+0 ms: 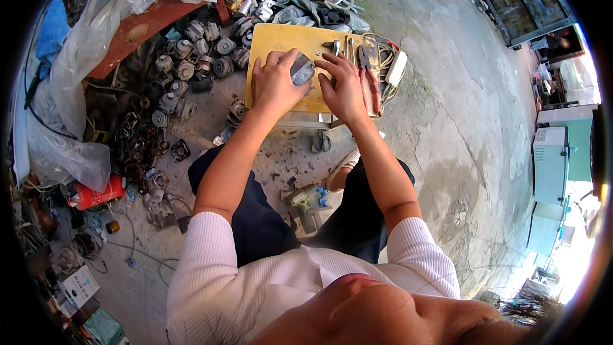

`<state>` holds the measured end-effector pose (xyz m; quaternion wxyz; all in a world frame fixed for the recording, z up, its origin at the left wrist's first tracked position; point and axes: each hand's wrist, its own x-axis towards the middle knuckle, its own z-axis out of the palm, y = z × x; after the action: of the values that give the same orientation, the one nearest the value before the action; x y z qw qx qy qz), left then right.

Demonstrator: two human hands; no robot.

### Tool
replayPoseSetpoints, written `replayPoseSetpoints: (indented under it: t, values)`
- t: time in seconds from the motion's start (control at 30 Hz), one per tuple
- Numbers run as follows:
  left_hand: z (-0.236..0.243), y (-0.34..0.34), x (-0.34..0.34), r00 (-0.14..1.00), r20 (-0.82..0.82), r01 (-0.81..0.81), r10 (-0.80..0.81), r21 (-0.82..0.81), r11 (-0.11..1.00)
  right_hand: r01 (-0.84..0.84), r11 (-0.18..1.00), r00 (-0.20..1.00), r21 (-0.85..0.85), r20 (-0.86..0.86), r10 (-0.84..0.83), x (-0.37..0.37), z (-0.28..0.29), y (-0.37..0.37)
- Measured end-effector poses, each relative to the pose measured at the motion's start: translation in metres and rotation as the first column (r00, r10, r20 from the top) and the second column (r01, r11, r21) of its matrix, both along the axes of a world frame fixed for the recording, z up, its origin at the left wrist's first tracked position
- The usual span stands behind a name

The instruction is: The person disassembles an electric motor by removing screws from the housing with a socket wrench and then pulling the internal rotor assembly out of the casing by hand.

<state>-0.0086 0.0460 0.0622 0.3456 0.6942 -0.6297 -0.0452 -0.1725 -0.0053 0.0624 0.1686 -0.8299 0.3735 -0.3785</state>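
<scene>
A low yellow-topped table (274, 37) stands in front of my knees. On it, my left hand (276, 84) has its thumb and fingers around a grey, flat-sided block (302, 70), which looks like metal; its exact kind is unclear. My right hand (343, 86) rests just right of the block with bent fingers apart, and no held thing shows in it. Past those fingertips lie a small socket tool (336, 45) and a thin metal rod-shaped tool (352, 48). Red-handled pliers (371, 83) lie along the table's right side, partly beside my right wrist.
A white power strip (396, 69) with coiled cable hangs at the table's right edge. Many used small motors (185, 70) are heaped on the floor at left. Below the table, a green power tool (301, 199) lies between my feet. A red container (99, 193) sits at far left.
</scene>
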Motion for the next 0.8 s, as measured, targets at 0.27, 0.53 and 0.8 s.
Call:
replayPoseSetpoints:
  t: [0.27,0.53,0.8]
  values:
    - [0.0018,0.0009,0.0006,1.000,0.027,-0.010,0.010,-0.018,1.000,-0.024,1.000,1.000,0.006,0.002,0.024,0.0000,-0.0016,-0.0007]
    - [0.0021,0.0008,0.0010,1.000,0.021,-0.003,0.004,-0.029,1.000,-0.063,0.994,0.998,-0.085,0.011,0.064,-0.0008,0.0009,0.0007]
    - [0.0016,0.0002,0.0010,1.000,0.011,-0.008,0.008,-0.036,0.999,-0.013,1.000,0.998,-0.024,0.054,0.014,0.0005,0.0015,0.0001]
